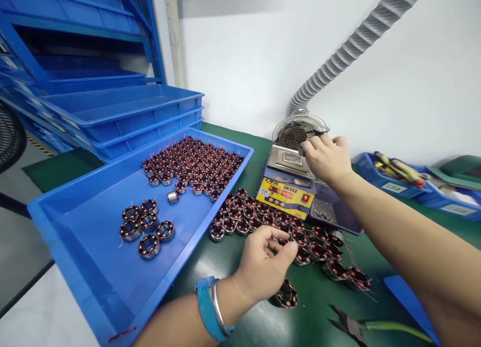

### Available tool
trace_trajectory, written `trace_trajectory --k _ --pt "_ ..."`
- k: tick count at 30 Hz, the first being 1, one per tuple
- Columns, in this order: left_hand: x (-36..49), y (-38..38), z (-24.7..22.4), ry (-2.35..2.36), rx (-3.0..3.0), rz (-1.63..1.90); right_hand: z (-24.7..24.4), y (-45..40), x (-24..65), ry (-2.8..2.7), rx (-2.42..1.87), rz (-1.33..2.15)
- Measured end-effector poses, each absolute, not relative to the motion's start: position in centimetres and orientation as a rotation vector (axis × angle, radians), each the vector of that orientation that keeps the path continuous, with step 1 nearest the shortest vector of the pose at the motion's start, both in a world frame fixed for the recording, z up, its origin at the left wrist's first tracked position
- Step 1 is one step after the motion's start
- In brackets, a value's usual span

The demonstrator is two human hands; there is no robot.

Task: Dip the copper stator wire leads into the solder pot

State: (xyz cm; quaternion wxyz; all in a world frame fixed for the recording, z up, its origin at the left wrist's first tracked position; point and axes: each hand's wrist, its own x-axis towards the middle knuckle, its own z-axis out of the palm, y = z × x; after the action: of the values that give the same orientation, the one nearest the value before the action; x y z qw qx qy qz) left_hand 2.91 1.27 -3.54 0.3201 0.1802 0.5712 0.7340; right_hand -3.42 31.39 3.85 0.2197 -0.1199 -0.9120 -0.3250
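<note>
My left hand (263,264) hovers over the green mat with fingers curled and apart, just above a row of copper-wound stator coils (263,219); one coil (287,293) lies right beside the palm. I cannot see anything firmly gripped in it. My right hand (326,157) reaches over the solder pot machine (287,189), fingers pinched on a small grey piece at the edge of its square pot, next to the round fan grille (296,132). A blue tray (93,246) at left holds several more coils (191,169) and a small group (146,226).
Stacked blue trays (124,111) stand at the back left. A ribbed exhaust hose (353,43) climbs the wall. Blue bins (398,179) with tools sit at right. Pliers with green handles (361,327) lie near the front edge, beside a blue lid (409,302).
</note>
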Motion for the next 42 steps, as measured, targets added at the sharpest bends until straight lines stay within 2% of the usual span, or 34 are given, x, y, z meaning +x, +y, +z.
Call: trace_trajectory --k 9,17,21,32,42 --pt "3.1 1.1 -3.0 1.514 0.475 1.923 4.3 30.2 -2.9 -2.576 -0.371 -0.651" --pt "3.2 1.0 -2.7 1.512 0.486 1.919 5.7 31.9 -3.1 -2.408 -0.893 0.016" --pt "3.3 1.0 -2.7 1.522 0.504 1.914 5.0 32.8 -3.3 -2.379 -1.017 0.305" --pt "3.1 1.2 -3.1 1.574 0.545 1.914 2.3 31.3 -3.8 -2.302 -0.969 0.464" --pt "2.7 1.3 -3.3 1.605 0.549 1.928 4.4 30.1 -2.5 -2.062 -0.94 0.803"
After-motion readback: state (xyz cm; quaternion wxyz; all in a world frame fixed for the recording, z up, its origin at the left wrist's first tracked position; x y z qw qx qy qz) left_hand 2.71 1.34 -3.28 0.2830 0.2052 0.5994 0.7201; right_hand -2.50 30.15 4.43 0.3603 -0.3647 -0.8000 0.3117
